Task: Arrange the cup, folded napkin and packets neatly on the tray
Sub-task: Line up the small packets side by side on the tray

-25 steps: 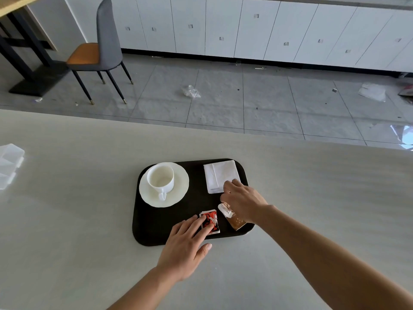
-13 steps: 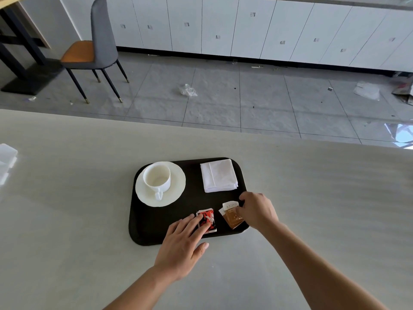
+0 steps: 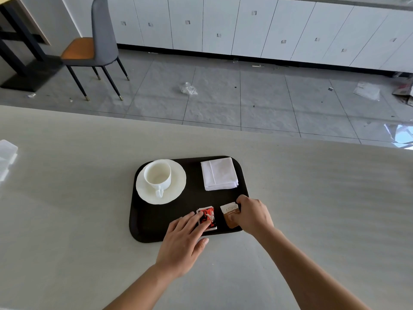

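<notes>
A dark tray (image 3: 156, 222) lies on the pale counter. At its far left a white cup (image 3: 157, 174) stands on a white saucer (image 3: 176, 186), handle toward me. The folded white napkin (image 3: 219, 173) lies at the tray's far right. Near the front edge a red packet (image 3: 209, 214) lies flat under the fingertips of my left hand (image 3: 183, 240), fingers spread. Beside it on the right is a brown packet (image 3: 230, 214), gripped at its right edge by my right hand (image 3: 254, 214).
A clear plastic box (image 3: 6, 157) sits at the counter's left edge. Beyond the counter are a tiled floor with scattered litter, a grey chair (image 3: 98, 45) and white cabinets (image 3: 245, 25).
My right hand drew back from the napkin to the brown packet and turned it straighter beside the red one. My left hand stayed on the red packet.
</notes>
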